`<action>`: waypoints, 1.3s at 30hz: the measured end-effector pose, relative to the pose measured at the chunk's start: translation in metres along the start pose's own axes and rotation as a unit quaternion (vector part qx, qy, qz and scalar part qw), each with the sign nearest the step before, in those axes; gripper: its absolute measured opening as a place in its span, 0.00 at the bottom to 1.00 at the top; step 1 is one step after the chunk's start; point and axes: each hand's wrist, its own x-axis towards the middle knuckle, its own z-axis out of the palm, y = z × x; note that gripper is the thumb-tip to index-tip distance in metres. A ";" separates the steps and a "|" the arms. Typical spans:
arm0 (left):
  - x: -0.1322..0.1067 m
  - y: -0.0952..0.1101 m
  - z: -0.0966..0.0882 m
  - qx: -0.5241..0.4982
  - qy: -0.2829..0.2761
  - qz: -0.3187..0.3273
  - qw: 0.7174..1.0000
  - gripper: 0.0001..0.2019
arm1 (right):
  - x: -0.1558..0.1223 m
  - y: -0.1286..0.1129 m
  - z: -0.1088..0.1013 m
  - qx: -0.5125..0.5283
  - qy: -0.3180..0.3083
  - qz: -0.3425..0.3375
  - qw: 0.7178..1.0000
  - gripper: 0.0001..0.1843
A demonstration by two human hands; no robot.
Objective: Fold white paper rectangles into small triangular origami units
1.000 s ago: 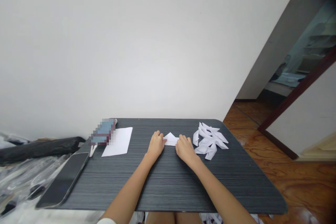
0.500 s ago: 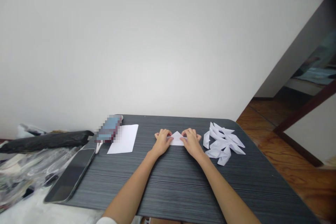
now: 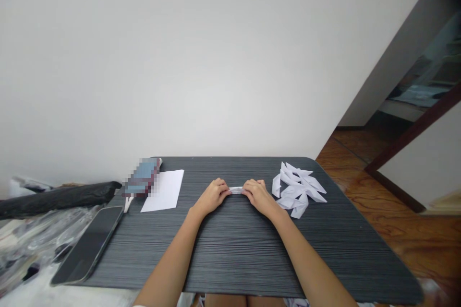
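A narrow folded strip of white paper (image 3: 236, 190) spans the gap between my two hands above the dark table. My left hand (image 3: 215, 194) pinches its left end, fingers closed. At the right end, my right hand (image 3: 256, 193) grips it between thumb and fingers. The paper's ends are hidden under the fingertips. Just right of my right hand lies a pile of folded white paper pieces (image 3: 300, 187), pointed and overlapping. Flat white paper sheets (image 3: 167, 191) rest to the left of my left hand.
A pixelated object (image 3: 143, 176) lies partly over the sheets. A dark smartphone (image 3: 88, 244) sits at the left edge of the black ribbed table (image 3: 245, 254). Beyond it are a black wrapped bundle (image 3: 61, 197) and clear plastic bags (image 3: 46, 232). A white wall (image 3: 230, 67) stands behind.
The paper showed a triangular point between my hands; now it shows as a thin strip. My fingers have shifted along with it to its ends. The camera view has turned slightly right.
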 end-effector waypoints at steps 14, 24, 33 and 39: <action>0.006 0.007 0.015 0.082 0.064 -0.149 0.983 0.07 | 0.003 -0.004 0.010 -0.063 0.051 0.138 0.987 0.09; -0.005 0.031 0.025 0.132 0.009 -0.063 0.989 0.12 | -0.007 -0.045 0.019 -0.166 0.013 0.075 0.983 0.15; -0.011 0.024 0.016 0.154 0.079 -0.129 0.976 0.09 | -0.009 -0.020 0.012 -0.150 0.028 0.144 0.978 0.10; -0.009 0.015 0.018 0.124 0.100 -0.127 0.979 0.10 | 0.012 0.003 0.022 -0.019 0.062 0.176 0.982 0.16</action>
